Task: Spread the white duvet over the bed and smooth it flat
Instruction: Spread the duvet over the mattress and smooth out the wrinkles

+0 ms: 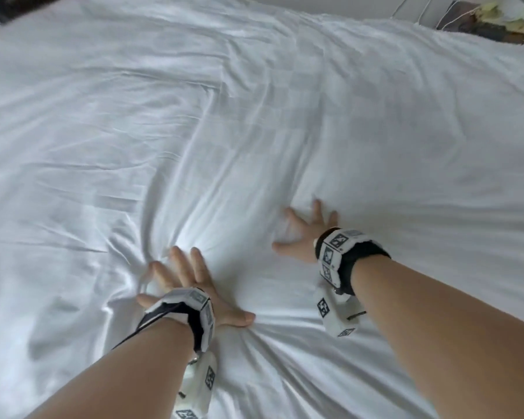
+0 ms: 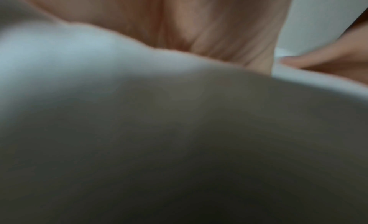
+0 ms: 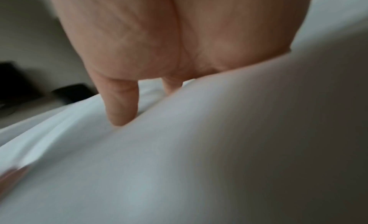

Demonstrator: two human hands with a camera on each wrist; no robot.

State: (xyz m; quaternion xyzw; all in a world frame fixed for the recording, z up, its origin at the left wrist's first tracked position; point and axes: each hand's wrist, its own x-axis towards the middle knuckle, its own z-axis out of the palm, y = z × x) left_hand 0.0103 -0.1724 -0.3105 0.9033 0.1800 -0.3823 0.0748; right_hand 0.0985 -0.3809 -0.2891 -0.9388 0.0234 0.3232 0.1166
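The white duvet point(image 1: 254, 116) covers the whole bed and fills the head view, with creases fanning out from both hands. My left hand point(image 1: 191, 282) lies flat on it at the lower middle, fingers spread and straight, pressing the cloth. My right hand point(image 1: 303, 234) presses the duvet further up and to the right, fingers also spread. In the left wrist view the palm point(image 2: 199, 26) sits against a blurred bulge of duvet point(image 2: 59, 54). The right wrist view shows a straight finger point(image 3: 122, 104) pushing into the white duvet point(image 3: 139, 164).
A dark bedside surface point(image 1: 490, 28) with pale objects and white cables sits beyond the bed's far right corner. A dark strip point(image 1: 9, 7) shows past the far left edge. In the right wrist view dark shapes point(image 3: 69, 92) stand beyond the bed's edge.
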